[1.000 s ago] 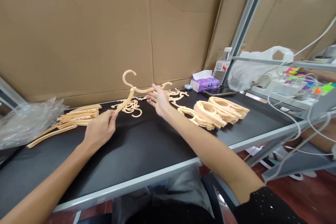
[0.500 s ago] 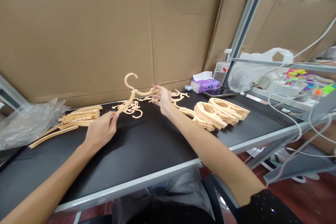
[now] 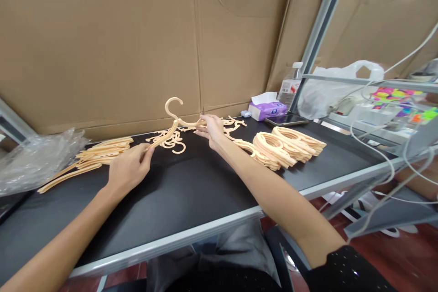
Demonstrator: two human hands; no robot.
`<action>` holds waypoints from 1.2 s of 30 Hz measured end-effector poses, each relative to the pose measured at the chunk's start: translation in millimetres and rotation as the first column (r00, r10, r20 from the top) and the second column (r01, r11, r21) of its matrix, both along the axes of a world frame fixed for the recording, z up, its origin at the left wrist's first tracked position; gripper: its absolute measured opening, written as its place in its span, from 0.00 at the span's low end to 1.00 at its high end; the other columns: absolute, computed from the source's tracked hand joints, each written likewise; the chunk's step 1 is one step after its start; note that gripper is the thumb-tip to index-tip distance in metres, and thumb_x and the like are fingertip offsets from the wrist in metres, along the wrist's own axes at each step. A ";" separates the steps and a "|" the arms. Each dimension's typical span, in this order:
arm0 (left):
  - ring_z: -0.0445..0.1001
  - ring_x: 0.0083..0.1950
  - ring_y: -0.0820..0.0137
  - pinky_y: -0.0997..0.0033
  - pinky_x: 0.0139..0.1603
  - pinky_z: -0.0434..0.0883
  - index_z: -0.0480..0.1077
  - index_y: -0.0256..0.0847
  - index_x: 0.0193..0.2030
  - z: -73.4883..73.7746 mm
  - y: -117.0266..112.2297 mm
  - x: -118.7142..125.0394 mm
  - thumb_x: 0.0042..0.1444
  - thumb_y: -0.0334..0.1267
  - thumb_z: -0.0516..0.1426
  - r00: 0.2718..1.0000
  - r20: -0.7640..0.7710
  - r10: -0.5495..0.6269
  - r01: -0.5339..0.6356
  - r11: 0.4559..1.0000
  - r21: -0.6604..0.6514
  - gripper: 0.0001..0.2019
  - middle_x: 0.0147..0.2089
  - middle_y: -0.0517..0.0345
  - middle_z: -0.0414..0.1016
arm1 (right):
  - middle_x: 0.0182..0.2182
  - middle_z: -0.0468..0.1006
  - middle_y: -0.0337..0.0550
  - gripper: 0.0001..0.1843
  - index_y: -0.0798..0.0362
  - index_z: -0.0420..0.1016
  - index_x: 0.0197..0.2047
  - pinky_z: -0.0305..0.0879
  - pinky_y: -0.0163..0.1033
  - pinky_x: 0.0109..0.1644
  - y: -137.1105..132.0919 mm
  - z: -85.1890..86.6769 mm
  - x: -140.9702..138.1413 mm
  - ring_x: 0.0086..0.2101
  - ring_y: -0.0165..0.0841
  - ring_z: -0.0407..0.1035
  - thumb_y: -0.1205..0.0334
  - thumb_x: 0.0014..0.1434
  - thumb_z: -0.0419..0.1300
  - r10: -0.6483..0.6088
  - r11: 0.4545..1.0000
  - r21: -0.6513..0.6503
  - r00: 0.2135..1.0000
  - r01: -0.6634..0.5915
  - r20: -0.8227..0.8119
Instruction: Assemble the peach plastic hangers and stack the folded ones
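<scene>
A cream-coloured clothes hanger [image 3: 176, 119] is held above the black table, its hook pointing up. My left hand [image 3: 129, 167] is closed round the end of its left arm. The end of the right arm is between the thumb and fingers of my right hand [image 3: 212, 130], whose other fingers stretch out. Behind the hanger lies a loose heap of cream hooks [image 3: 178, 148]. To the left of my left hand is a stack of hanger arms [image 3: 102, 150]. Ring-shaped cream pieces [image 3: 273, 146] are stacked to the right of my right forearm.
Clear plastic bags [image 3: 37, 159] lie at the far left. A purple tissue pack [image 3: 268, 108], a phone [image 3: 286, 120] and a water bottle [image 3: 290, 86] are at the back right. Cardboard [image 3: 119, 45] walls the back. White cables [image 3: 379, 150] hang by the metal frame at the right.
The hanger has tilted and shifted slightly right at its hook. My left hand has moved a little left and down; my right hand still holds the other arm.
</scene>
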State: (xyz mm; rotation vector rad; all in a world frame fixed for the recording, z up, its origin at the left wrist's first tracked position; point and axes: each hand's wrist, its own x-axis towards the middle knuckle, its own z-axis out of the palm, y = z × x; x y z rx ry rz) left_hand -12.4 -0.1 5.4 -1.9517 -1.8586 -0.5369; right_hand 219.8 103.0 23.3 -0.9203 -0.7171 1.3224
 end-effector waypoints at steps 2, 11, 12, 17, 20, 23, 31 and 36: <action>0.79 0.45 0.55 0.64 0.35 0.65 0.74 0.42 0.51 0.2 0.3 -0.7 0.67 0.49 0.45 1.000 0.005 0.007 -0.007 1.000 -0.003 0.21 0.44 0.51 0.83 | 0.25 0.72 0.35 0.05 0.52 0.65 0.37 0.76 0.39 0.32 -0.1 -0.7 -0.1 0.23 0.29 0.74 0.67 0.59 0.60 0.031 1.000 -0.005 0.999 -0.031 -0.017; 0.74 0.51 0.50 0.57 0.47 0.68 0.73 0.40 0.54 7.9 -1.2 -7.1 0.66 0.49 0.48 1.000 -0.019 -0.017 0.020 0.987 0.161 0.21 0.49 0.42 0.78 | 0.21 0.74 0.37 0.06 0.55 0.67 0.32 0.77 0.38 0.34 -3.0 0.3 -2.8 0.23 0.30 0.75 0.69 0.61 0.60 0.073 0.996 0.046 0.995 -0.070 -0.068; 0.72 0.54 0.49 0.54 0.50 0.67 0.73 0.39 0.54 8.6 -1.3 -8.5 0.66 0.49 0.49 0.998 -0.051 -0.042 0.052 0.974 0.219 0.20 0.50 0.40 0.76 | 0.21 0.73 0.37 0.06 0.55 0.67 0.32 0.77 0.38 0.34 -2.9 0.5 -2.9 0.23 0.30 0.75 0.69 0.61 0.60 0.053 0.998 0.043 0.996 -0.050 -0.074; 0.75 0.44 0.55 0.55 0.50 0.65 0.76 0.40 0.39 4.5 1.0 -10.3 0.65 0.45 0.50 0.972 -0.190 -0.142 0.184 0.956 0.228 0.16 0.36 0.47 0.78 | 0.20 0.72 0.34 0.06 0.54 0.66 0.33 0.78 0.38 0.35 -0.9 1.8 -0.6 0.22 0.29 0.74 0.68 0.61 0.61 -0.067 0.997 0.035 0.988 0.073 -0.137; 0.76 0.38 0.58 0.59 0.48 0.67 0.77 0.40 0.34 -0.3 3.7 -6.9 0.66 0.47 0.47 0.978 -0.155 -0.140 0.157 0.983 0.100 0.21 0.30 0.51 0.79 | 0.20 0.72 0.33 0.06 0.53 0.66 0.34 0.78 0.37 0.37 -0.9 3.2 1.1 0.22 0.28 0.74 0.68 0.62 0.60 -0.090 0.995 0.033 0.979 0.097 -0.183; 0.78 0.42 0.52 0.58 0.43 0.68 0.79 0.41 0.43 0.6 5.5 -5.3 0.65 0.52 0.46 1.000 -0.025 0.013 -0.013 1.000 -0.017 0.24 0.35 0.49 0.82 | 0.21 0.73 0.34 0.06 0.53 0.66 0.34 0.78 0.37 0.37 -1.3 3.6 1.2 0.23 0.29 0.74 0.68 0.62 0.60 -0.079 0.996 0.026 0.976 0.086 -0.201; 0.76 0.53 0.42 0.49 0.46 0.69 0.67 0.44 0.63 12.0 8.7 -14.8 0.62 0.63 0.42 0.931 0.242 0.271 -0.209 0.944 -0.254 0.33 0.50 0.44 0.80 | 0.23 0.73 0.35 0.06 0.54 0.66 0.35 0.78 0.39 0.36 0.0 -1.0 -0.7 0.24 0.30 0.75 0.68 0.62 0.61 -0.008 0.999 0.035 0.988 0.014 -0.151; 0.75 0.55 0.42 0.49 0.50 0.69 0.56 0.43 0.69 13.4 8.2 -14.3 0.60 0.65 0.46 0.906 0.330 0.266 -0.210 0.958 -0.198 0.37 0.52 0.45 0.80 | 0.23 0.73 0.35 0.06 0.54 0.66 0.35 0.78 0.39 0.37 -0.2 -1.5 0.4 0.24 0.30 0.75 0.68 0.63 0.60 -0.007 0.999 0.036 0.991 0.012 -0.134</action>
